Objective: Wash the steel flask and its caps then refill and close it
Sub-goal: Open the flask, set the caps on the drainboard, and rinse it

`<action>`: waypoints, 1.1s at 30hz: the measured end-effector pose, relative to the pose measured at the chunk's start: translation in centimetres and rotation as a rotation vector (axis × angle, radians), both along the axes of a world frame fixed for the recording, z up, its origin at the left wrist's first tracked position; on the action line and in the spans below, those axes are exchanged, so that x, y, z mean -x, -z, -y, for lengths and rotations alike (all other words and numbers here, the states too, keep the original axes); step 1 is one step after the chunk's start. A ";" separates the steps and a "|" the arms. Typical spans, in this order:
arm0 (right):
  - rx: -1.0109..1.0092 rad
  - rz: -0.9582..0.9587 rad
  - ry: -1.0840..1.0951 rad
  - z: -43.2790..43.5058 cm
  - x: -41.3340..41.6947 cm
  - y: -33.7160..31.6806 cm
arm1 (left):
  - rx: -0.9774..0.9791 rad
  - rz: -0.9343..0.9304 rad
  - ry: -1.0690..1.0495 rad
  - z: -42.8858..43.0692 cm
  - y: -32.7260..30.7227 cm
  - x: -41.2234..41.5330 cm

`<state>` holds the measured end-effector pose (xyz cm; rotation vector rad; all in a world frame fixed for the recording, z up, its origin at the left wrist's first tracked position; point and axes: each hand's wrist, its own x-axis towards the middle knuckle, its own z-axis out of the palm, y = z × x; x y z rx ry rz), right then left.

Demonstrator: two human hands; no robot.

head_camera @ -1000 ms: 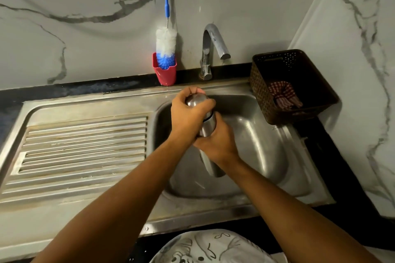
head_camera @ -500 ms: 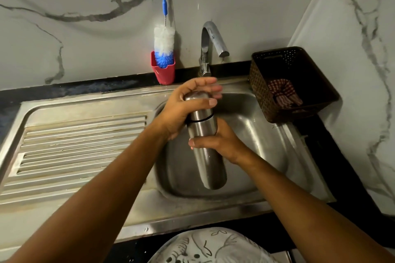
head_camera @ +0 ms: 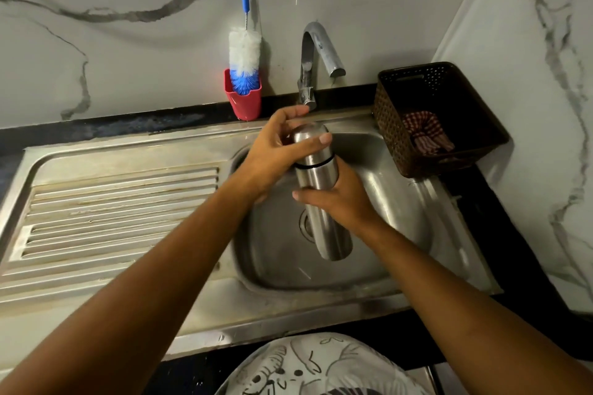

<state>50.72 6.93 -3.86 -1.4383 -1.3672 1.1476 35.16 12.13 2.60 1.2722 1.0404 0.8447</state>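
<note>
A tall steel flask is held upright over the sink basin, its steel outer cap seated on top above a thin black ring. My left hand wraps the cap from the left, fingers spread over its top and side. My right hand grips the flask's body from the right at mid height. The flask's bottom end hangs free above the drain. Any inner cap is hidden under the outer one.
The tap stands behind the flask; no water stream shows. A blue-and-white bottle brush sits in a red cup on the back ledge. A dark basket holding a checked cloth is right of the basin. The ribbed drainboard lies left.
My left hand went from clamping over the cap's top to a looser wrap with fingers spread around it. My right hand slid slightly down the body; more of the flask shows.
</note>
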 end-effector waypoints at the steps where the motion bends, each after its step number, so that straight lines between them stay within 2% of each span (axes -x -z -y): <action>1: -0.011 -0.028 -0.067 -0.2 -0.2 -0.5 | -0.010 0.031 0.024 -0.4 0.0 0.4; 4: -0.004 -0.152 -0.179 -0.4 0.2 -1.5 | -0.018 0.165 0.085 -0.8 -0.1 0.2; 6: 0.000 -0.164 -0.141 -0.4 0.7 -1.2 | -0.045 0.209 0.071 -0.6 0.1 -0.4; 12: -0.006 0.137 0.101 0.4 2.0 1.0 | -0.067 -0.021 -0.273 1.2 1.0 -2.3; 15: 0.006 0.151 0.142 0.4 1.7 1.4 | 0.031 -0.040 -0.161 1.1 1.3 -1.6; 19: 0.025 0.072 0.065 0.4 0.5 1.3 | 0.100 -0.048 0.039 -0.3 1.4 1.1; 23: 0.031 -0.040 -0.114 0.0 0.6 0.6 | 0.058 0.027 0.121 -0.8 1.2 1.8; 26: 0.020 -0.074 -0.114 0.1 1.2 0.7 | 0.000 0.053 0.114 -0.3 1.0 1.1; 29: -0.001 -0.009 -0.060 0.4 1.3 1.3 | -0.041 -0.025 0.090 0.1 1.4 1.3; 33: 0.016 0.059 -0.053 0.3 0.5 1.7 | -0.043 -0.154 0.211 0.2 1.8 3.5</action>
